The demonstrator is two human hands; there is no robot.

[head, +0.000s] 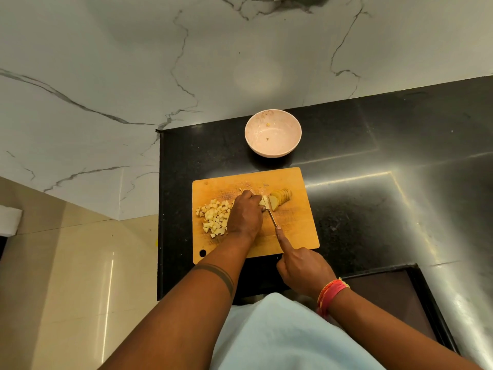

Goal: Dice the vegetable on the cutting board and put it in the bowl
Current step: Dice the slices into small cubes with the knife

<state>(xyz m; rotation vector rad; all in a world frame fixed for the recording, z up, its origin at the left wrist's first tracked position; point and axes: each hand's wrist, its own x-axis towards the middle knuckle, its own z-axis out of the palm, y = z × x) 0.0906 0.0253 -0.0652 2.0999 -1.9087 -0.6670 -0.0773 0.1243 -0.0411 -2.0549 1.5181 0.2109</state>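
A wooden cutting board (293, 231) lies on the black counter. A pile of pale diced vegetable pieces (214, 216) sits on its left part. A fanned row of slices (281, 196) lies right of centre. My left hand (245, 213) presses curled fingers down on a few slices (265, 202) beside the blade. My right hand (301, 268) grips the knife (272, 218), with the index finger stretched along the blade's spine. The blade cuts into the held slices. A pale pink bowl (273, 133) stands beyond the board, holding only a couple of tiny scraps.
The black granite counter (373, 182) extends to the right. Its left edge (159, 209) drops to a tiled floor. A marble wall (133, 62) rises behind. A dark recessed tray or sink (386, 295) sits near my right wrist.
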